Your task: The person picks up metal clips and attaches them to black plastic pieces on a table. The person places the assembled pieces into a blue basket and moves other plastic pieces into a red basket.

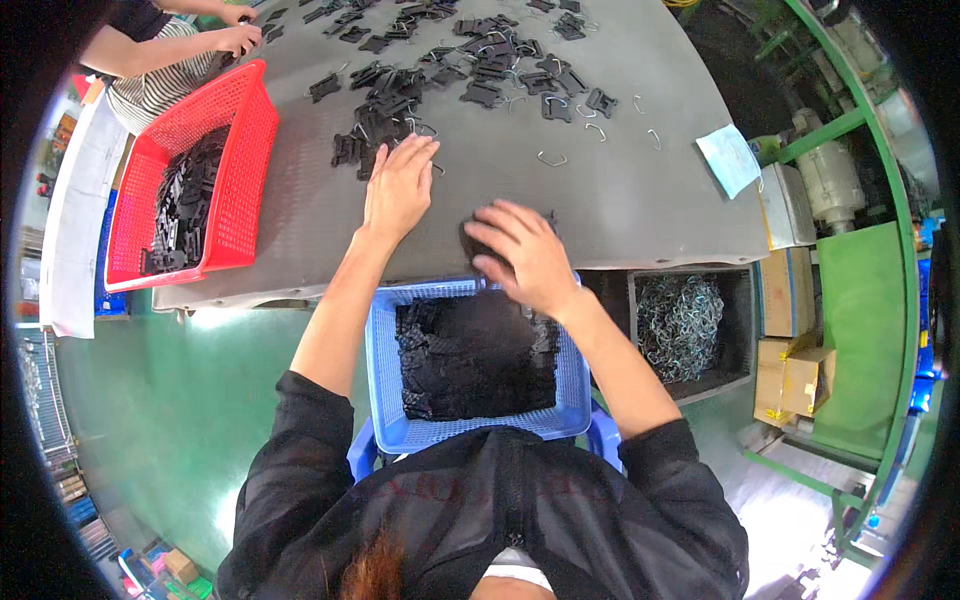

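Note:
My left hand [402, 185] lies with its fingers stretched out at the near edge of a heap of black plastic buckles [385, 105], some with metal wire loops. Blurred by motion, my right hand [525, 255] is at the table's near edge. Its fingers curve over a dark clump of black buckle parts [475, 240], mostly hidden under the palm. Just below it, in front of my body, a blue plastic basket [385, 400] is filled with black parts, partly smeared in the picture.
A red basket [255, 170] of black parts stands at the left, near a co-worker's hands [238, 38]. Loose wire loops [552, 159] and a blue face mask [730, 162] lie on the grey table [630, 210]. Under its right edge sits a dark crate [745, 365] of metal loops, beside cardboard boxes [785, 385].

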`<state>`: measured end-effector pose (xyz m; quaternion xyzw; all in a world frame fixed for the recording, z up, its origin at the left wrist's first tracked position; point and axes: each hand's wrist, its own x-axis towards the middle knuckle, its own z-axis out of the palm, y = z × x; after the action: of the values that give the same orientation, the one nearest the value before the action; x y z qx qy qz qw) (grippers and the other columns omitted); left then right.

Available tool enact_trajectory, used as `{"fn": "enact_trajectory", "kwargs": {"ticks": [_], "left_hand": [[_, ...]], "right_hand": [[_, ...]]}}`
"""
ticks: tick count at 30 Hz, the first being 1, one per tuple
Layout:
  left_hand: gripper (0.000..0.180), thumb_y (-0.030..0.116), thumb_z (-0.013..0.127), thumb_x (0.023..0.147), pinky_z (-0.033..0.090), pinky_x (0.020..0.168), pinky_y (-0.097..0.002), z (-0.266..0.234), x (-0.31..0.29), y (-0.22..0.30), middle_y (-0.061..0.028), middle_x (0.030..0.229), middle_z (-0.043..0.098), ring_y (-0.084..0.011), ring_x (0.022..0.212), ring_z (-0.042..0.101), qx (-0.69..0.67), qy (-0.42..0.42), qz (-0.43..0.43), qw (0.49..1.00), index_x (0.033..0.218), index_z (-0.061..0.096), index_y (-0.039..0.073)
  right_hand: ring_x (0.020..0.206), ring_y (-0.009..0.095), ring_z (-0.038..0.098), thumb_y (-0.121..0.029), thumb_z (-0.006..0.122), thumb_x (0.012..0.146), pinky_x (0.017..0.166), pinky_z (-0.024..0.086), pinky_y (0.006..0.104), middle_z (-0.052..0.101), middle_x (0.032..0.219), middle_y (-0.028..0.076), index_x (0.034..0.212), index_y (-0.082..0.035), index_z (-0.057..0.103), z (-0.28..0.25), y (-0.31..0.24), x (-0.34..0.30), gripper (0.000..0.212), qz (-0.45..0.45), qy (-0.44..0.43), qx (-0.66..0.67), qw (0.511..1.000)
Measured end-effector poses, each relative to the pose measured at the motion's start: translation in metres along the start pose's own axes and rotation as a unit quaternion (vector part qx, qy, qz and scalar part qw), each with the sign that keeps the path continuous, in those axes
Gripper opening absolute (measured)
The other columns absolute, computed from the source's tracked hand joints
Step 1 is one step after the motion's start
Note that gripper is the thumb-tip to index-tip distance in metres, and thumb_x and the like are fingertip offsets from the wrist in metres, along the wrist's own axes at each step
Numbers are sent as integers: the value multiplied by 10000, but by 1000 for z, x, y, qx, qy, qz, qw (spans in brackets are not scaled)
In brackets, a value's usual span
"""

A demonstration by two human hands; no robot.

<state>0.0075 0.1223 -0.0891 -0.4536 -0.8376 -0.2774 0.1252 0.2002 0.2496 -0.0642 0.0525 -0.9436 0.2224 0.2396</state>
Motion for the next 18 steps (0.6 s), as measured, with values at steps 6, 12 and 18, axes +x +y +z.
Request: {"fn": "enact_trajectory", "kwargs": {"ticks": [6, 12, 18], "left_hand": [[261, 78, 502, 857, 308, 1054, -484, 4, 4, 8, -90, 1157, 595, -259, 1173, 510, 50, 53, 43, 996, 1093, 613, 63], [287, 74, 537, 836, 296, 1063, -491, 27, 46, 52, -90, 1171, 583, -248, 1199, 486, -4, 43, 92, 995, 1115, 599, 53], [350, 164, 539, 862, 261, 1080, -503, 70, 103, 65, -97, 1255, 528, -244, 1248, 437, 43, -23, 122, 991, 1195, 548, 58]], "right_hand": [[989, 239, 596, -210, 656, 808, 861, 466, 343, 644, 1026, 50, 936, -93, 670, -17, -1, -12, 174, 42, -2, 133, 990], [1263, 237, 433, -331, 524, 898, 1055, 233, 567, 509, 1322, 74, 1221, -90, 557, -20, 99, 13, 405, 164, 2, -235, 958], [1124, 259, 523, -252, 595, 848, 980, 352, 507, 594, 1131, 81, 1080, -104, 629, -53, 182, 32, 277, 306, 122, -267, 906]]}}
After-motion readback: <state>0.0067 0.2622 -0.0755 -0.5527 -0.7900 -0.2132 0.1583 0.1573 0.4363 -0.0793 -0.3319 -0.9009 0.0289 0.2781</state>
